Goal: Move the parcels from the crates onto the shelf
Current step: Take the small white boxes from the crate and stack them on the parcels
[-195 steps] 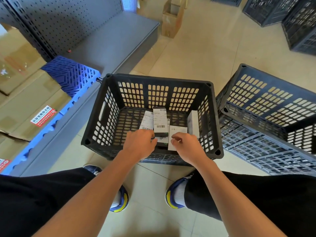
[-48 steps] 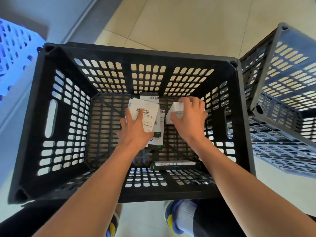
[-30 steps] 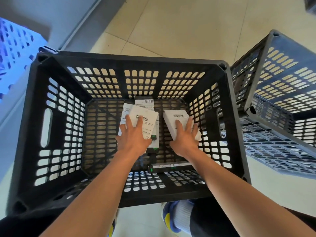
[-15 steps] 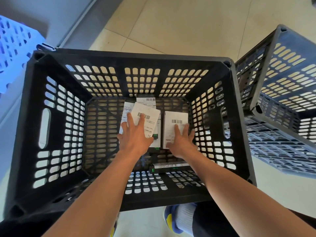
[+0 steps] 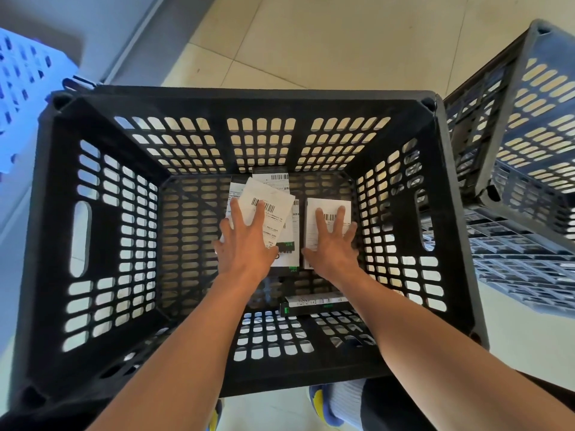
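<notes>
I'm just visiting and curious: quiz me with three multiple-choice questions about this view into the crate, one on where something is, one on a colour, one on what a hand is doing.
1. Where is the long narrow box?
A. On the floor outside the crate
B. On the crate bottom by the near wall
C. Under the right hand

2. What colour is the crate the hands reach into?
A. Black
B. Blue
C. White

3. How is the right hand placed?
A. Closed in a fist, holding nothing
B. Gripping the crate rim
C. Spread flat on a white parcel

Answers:
1 B, it lies apart between the forearms, nearer the person than the other parcels.
2 A, its slotted walls are black.
3 C, its fingers lie straight across the barcode label.
</notes>
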Tool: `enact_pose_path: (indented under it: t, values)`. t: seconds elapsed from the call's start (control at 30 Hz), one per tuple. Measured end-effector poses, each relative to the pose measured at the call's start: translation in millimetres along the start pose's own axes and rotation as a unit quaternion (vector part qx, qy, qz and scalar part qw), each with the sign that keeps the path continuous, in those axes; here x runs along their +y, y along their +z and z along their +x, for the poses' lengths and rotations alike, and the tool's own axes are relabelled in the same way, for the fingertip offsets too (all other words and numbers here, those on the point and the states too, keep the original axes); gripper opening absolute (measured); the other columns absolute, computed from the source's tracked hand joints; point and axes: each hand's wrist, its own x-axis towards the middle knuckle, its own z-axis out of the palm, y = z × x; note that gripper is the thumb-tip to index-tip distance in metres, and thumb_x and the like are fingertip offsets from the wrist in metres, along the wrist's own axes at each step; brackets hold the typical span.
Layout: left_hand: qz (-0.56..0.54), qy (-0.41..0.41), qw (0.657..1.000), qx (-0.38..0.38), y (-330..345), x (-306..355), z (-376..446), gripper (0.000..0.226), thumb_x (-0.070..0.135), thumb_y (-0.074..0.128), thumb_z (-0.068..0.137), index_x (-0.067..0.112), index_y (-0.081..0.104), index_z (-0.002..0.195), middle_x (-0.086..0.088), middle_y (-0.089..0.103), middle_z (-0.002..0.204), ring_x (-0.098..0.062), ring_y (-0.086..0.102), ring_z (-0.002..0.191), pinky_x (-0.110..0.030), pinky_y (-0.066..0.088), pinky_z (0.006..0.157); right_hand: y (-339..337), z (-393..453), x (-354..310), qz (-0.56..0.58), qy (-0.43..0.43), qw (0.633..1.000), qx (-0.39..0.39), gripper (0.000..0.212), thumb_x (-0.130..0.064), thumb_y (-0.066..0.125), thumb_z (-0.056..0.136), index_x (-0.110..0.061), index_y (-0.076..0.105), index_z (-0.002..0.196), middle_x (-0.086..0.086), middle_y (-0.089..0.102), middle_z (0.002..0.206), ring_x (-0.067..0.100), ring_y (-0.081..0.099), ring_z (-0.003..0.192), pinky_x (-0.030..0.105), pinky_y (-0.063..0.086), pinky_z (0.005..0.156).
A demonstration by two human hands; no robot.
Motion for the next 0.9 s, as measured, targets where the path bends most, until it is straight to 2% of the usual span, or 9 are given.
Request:
enact_pose_path:
  t: [0.17,0.27,0.43,0.63,0.73,0.9]
  values:
    - [0.005,-0.002,1.0,-0.002,-3,0,0,0.1,0.051,0.074,0.084,0.037,0.007,0.157,-0.007,-0.006,0.164,-0.039,0.024,0.141,-0.062,0.041,0.103,1,2,-1,-0.005,-0.008,1.0,-0.007,0.106,-0.044,0.065,0.094,-0.036,-0.02,0.157,0.004,-0.042,0.158,0.047,-0.029,0.147,0.074,0.026,0.11]
    - [0.006,0.001,1.0,-0.001,-4,-1,-1,0.099,0.051,0.074,0.083,0.037,0.009,0.157,-0.006,-0.003,0.164,-0.038,0.025,0.14,-0.062,0.042,0.101,-5,1,0,0.002,-0.007,1.0,0.008,0.105,-0.04,0.068,0.092,-0.038,-0.013,0.159,0.002,-0.039,0.16,0.045,-0.025,0.149,0.074,0.022,0.114]
    - [0.016,0.002,1.0,-0.007,-13,-6,-5,0.097,0.05,0.072,0.084,0.036,0.01,0.157,-0.006,-0.001,0.163,-0.037,0.026,0.139,-0.062,0.042,0.101,-25,-12,1,-0.03,-0.019,0.997,0.065,0.098,-0.052,0.067,0.088,-0.036,0.002,0.159,0.002,-0.034,0.162,0.042,-0.016,0.152,0.072,0.019,0.114]
    - [0.007,0.018,0.999,0.028,-43,-8,-21,0.096,0.051,0.071,0.082,0.035,0.011,0.156,-0.006,0.004,0.161,-0.039,0.028,0.135,-0.063,0.046,0.097,-57,-59,-6,-0.018,-0.077,0.987,0.14,0.083,-0.056,0.059,0.089,-0.036,0.016,0.158,0.002,-0.014,0.168,0.043,-0.005,0.152,0.071,0.014,0.116]
    - [0.001,0.009,0.999,0.033,-67,-10,-38,0.099,0.052,0.073,0.081,0.035,0.012,0.157,-0.007,0.006,0.16,-0.037,0.028,0.135,-0.062,0.044,0.101,-72,-86,-17,-0.024,-0.095,0.983,0.154,0.079,-0.059,0.059,0.089,-0.037,0.022,0.156,0.005,0.0,0.169,0.042,0.002,0.152,0.068,0.017,0.117]
    - [-0.011,-0.011,0.998,0.064,-114,-20,-82,0.1,0.057,0.072,0.081,0.035,0.012,0.158,-0.007,0.01,0.156,-0.035,0.027,0.137,-0.062,0.042,0.103,-96,-132,-41,-0.01,-0.136,0.971,0.199,0.08,-0.062,0.063,0.086,-0.04,0.025,0.154,0.0,0.005,0.167,0.035,0.005,0.152,0.063,0.018,0.117]
